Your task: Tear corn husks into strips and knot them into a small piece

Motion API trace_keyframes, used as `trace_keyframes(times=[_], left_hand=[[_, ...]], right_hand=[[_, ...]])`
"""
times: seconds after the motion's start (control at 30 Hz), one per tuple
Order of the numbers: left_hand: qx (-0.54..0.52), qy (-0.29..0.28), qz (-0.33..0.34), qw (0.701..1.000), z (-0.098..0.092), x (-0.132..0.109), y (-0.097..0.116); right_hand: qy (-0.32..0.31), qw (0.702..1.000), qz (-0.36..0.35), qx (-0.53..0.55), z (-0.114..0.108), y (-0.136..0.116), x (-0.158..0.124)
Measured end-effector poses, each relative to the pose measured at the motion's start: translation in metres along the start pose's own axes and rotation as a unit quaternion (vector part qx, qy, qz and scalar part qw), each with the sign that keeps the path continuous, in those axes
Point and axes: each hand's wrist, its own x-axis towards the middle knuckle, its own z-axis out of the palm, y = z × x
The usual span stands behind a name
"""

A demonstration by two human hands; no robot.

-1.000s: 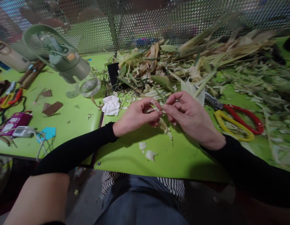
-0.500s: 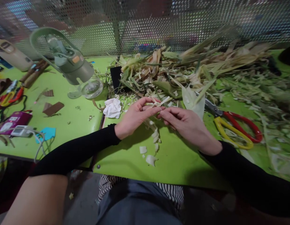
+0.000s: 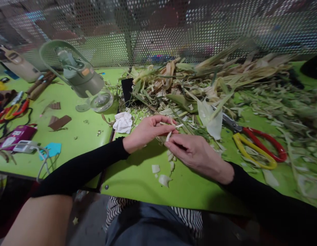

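Over the green table, my left hand (image 3: 149, 131) is closed in a pinch on a braid of pale corn husk strips (image 3: 170, 156), whose knobbly length hangs below the fingers. My right hand (image 3: 195, 152) sits just right of it and slightly lower, thumb and fingers pinching a loose end of a pale husk strip (image 3: 168, 136). The fingers of both hands partly hide the strips. Small cut husk pieces (image 3: 164, 180) lie on the table below. A broad pale husk leaf (image 3: 211, 119) rests beyond my right hand.
Scissors with red and yellow handles (image 3: 258, 147) lie at the right. A heap of corn husks (image 3: 174, 82) spreads along the perforated screen (image 3: 158, 30). A crumpled tissue (image 3: 123, 122), a black phone-like slab (image 3: 127, 91) and a green-capped bottle (image 3: 84, 80) stand or lie to the left.
My right hand has moved down and slightly left, pulling a pale strip end toward me. My left hand keeps its pinch at nearly the same place. The view has shifted slightly.
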Motion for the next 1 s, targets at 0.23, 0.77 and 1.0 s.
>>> trace_keyframes(times=[0.23, 0.77, 1.0], left_hand=[[0.013, -0.035, 0.027, 0.999, 0.005, -0.004, 0.003], [0.223, 0.024, 0.083, 0.971, 0.005, -0.010, -0.005], [0.386, 0.026, 0.093, 0.917, 0.006, -0.014, 0.008]], right_hand=[[0.144, 0.984, 0.099, 0.038, -0.017, 0.011, 0.008], [0.068, 0.994, 0.081, 0.035, -0.014, 0.013, 0.006], [0.063, 0.992, 0.107, 0.019, -0.014, 0.008, 0.003]])
